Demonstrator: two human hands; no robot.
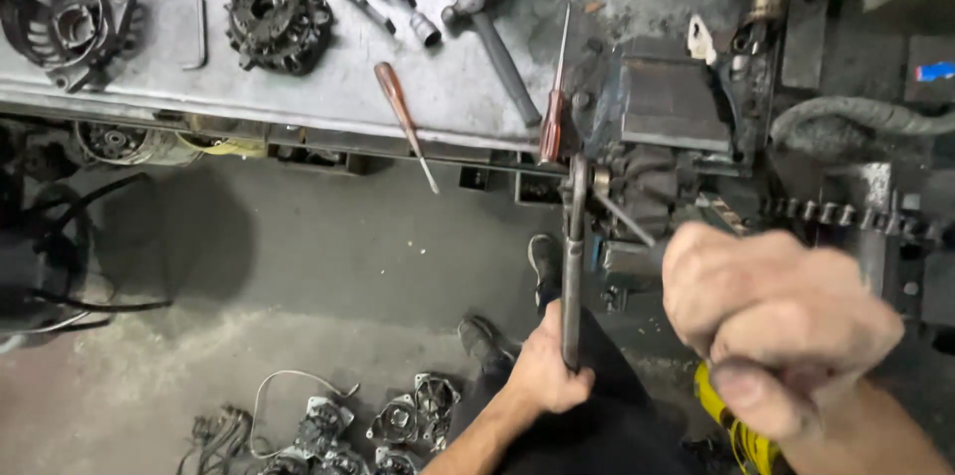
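Grimy metal workbench (pixel 438 87); concrete floor (pixel 328 246) below.

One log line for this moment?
left hand: grips wrench | right hand: closed fist, raised | part: in vise

grey workbench (pixel 328 87), red-handled screwdriver (pixel 552 122), yellow tool (pixel 731 425)

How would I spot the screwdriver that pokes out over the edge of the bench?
Start at the grey metal workbench across the top. Near the middle of its front edge lies a screwdriver with a brown handle, its thin shaft slanting out past the edge. The red-handled screwdriver to its right points up the bench instead.
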